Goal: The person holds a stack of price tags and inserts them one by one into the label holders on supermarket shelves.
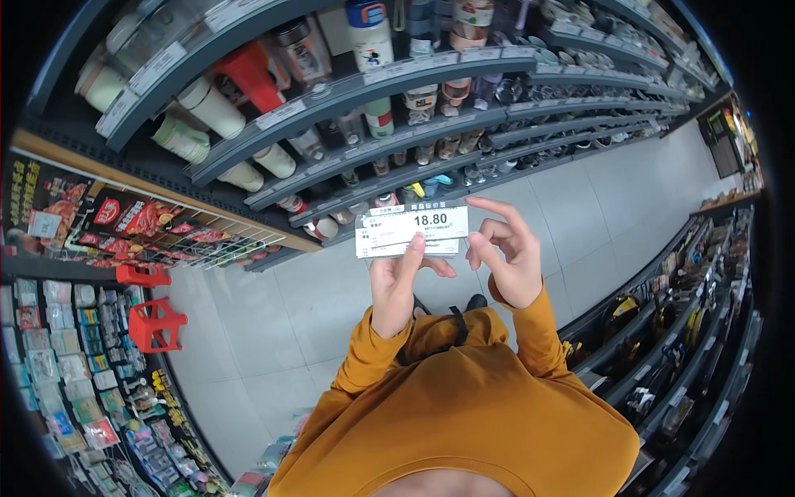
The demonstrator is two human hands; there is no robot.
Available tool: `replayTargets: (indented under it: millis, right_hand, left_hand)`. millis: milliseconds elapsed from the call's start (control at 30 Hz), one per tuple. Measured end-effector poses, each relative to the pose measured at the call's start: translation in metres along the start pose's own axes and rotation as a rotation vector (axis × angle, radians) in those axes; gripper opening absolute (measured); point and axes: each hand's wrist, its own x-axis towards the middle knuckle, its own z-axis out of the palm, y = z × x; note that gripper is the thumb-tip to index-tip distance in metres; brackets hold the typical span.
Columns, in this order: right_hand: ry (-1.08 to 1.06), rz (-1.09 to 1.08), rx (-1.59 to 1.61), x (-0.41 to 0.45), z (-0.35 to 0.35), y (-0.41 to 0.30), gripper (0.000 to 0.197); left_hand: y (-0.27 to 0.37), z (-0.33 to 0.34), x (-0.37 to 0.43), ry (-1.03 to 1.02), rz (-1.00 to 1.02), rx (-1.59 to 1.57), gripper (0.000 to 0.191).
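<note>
My left hand (pixel 397 282) grips a small stack of white paper shelf price tags (pixel 397 225), its thumb pressed on their front. They are fanned slightly, so the lower tags show beneath the top one. Printed writing covers them. At the stack's right edge is my right hand (pixel 510 255), its index finger and thumb spread apart around the upper right corner. Whether a fingertip touches the paper there I cannot tell. Beyond the tags rise dark metal shelves (pixel 348 87) with label strips (pixel 410 66) along their front edges. A white and blue bottle (pixel 371 40) and several cups stand on them.
Red plastic stools (pixel 158 325) stand at left on the tiled floor (pixel 261 335). A white wire rack (pixel 248 230) holds packaged food. Shelving with hanging packages (pixel 68 348) runs along the left, and kitchenware shelves (pixel 658 366) line the right.
</note>
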Motion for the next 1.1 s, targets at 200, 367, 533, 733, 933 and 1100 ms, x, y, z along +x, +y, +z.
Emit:
replayTargets:
  millis: [200, 367, 533, 733, 933, 1100]
  right_hand:
    - [0.115, 0.039, 0.065, -0.045, -0.065, -0.008, 0.045]
    - [0.238, -0.008, 0.107, -0.102, -0.146, -0.005, 0.043]
    - [0.386, -0.017, 0.040, -0.168, -0.232, -0.010, 0.036]
    - [0.587, -0.067, 0.094, -0.231, -0.305, -0.011, 0.028]
    - [0.707, -0.104, 0.112, -0.266, -0.360, -0.009, 0.030]
    - [0.791, -0.066, 0.088, -0.281, -0.404, -0.010, 0.034]
  left_hand:
    - [-0.035, 0.067, -0.009, -0.122, -0.063, 0.055, 0.030]
    - [-0.082, 0.148, -0.027, -0.245, -0.125, 0.124, 0.029]
    - [-0.138, 0.236, -0.055, -0.352, -0.185, 0.116, 0.028]
    - [-0.180, 0.322, -0.076, -0.464, -0.245, 0.132, 0.027]
    - [-0.219, 0.377, -0.084, -0.594, -0.294, 0.135, 0.027]
    - [-0.248, 0.426, -0.076, -0.659, -0.324, 0.153, 0.026]
